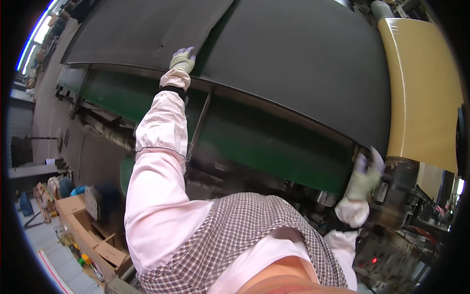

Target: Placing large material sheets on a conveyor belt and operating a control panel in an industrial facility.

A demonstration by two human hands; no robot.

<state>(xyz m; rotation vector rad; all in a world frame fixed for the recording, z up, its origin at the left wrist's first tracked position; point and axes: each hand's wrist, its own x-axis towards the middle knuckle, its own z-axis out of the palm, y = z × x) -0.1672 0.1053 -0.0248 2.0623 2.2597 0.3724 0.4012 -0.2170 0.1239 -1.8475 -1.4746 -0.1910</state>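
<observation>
1. Far left, low down, an open brown cardboard box (73, 205) stands well apart from the work surface.
2. The broad, dark grey, matt left sheet (122, 36) lies flat along the upper left of the long bench, with a small dent or mark near its near edge. It looks thin for its breadth, probably bendy rather than rigid, and awkward more by size than by weight. Its free near-right corner seems the natural place to take hold.
3. The left hand (183, 61), in a pale knitted glove with lilac fingertips, is at that corner. Its fingers lie close together and slightly bent; whether they pinch the edge or only rest on it, I cannot tell.
4. A narrow dark green gap (211, 48) separates the two sheets, widening towards the near side.
5. The larger dark grey, smooth right sheet (298, 56) lies flat across the middle. It would likely sag if lifted by one corner, so two well-spaced holds along the near edge would suit it.
6. The right hand (364, 177), gloved alike and blurred, is just beside that sheet's near-right corner, thumb and fingers apart; contact is unclear.
7. Far right, a broad, curved yellow sheet (426, 88) with a glossy streak adjoins the right sheet.
</observation>
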